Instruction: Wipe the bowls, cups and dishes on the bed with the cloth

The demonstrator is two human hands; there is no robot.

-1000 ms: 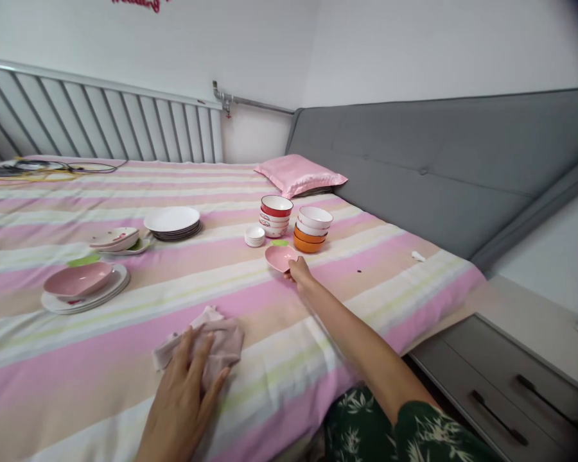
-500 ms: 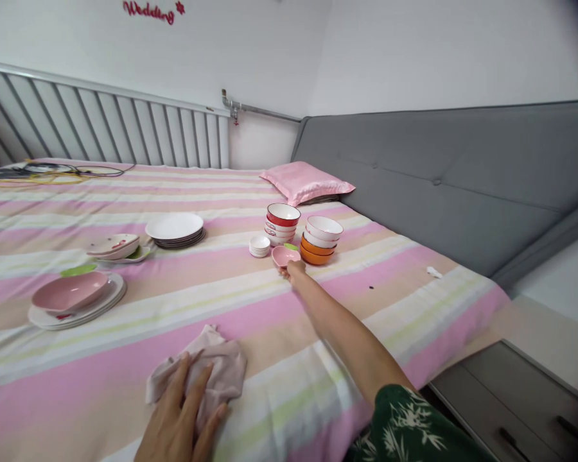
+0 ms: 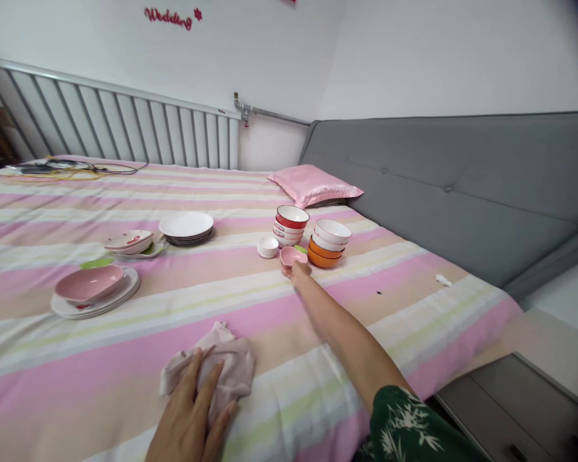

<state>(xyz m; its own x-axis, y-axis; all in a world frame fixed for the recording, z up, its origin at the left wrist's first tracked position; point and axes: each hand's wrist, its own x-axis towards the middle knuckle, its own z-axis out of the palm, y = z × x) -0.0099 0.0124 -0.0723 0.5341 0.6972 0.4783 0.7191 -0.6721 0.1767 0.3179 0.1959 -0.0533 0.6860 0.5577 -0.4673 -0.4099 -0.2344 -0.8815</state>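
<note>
My left hand (image 3: 192, 410) lies with fingers spread over a crumpled pale pink cloth (image 3: 234, 369) at the near side of the bed. Stretched far forward, my right hand (image 3: 298, 272) grips the near rim of a small pink dish (image 3: 293, 256) with a green leaf-shaped end. Its fingertips are partly hidden. Just left of that dish is a short stack of small white dishes (image 3: 268, 247). Behind it rises a stack of red and white bowls (image 3: 291, 220). On its right stand white bowls (image 3: 333, 231) stacked on orange bowls (image 3: 324, 258).
The striped bedsheet (image 3: 197, 308) carries a stack of plates (image 3: 186, 226), a larger pink leaf-ended dish (image 3: 90, 284) on white plates, and patterned dishes (image 3: 129, 240). A pink pillow (image 3: 313, 183) lies by the grey headboard (image 3: 443, 167). A nightstand (image 3: 515, 404) stands at right.
The whole view has shifted, so everything appears a little farther right. My right hand remains at the small pink dish and my left hand remains on the cloth.
</note>
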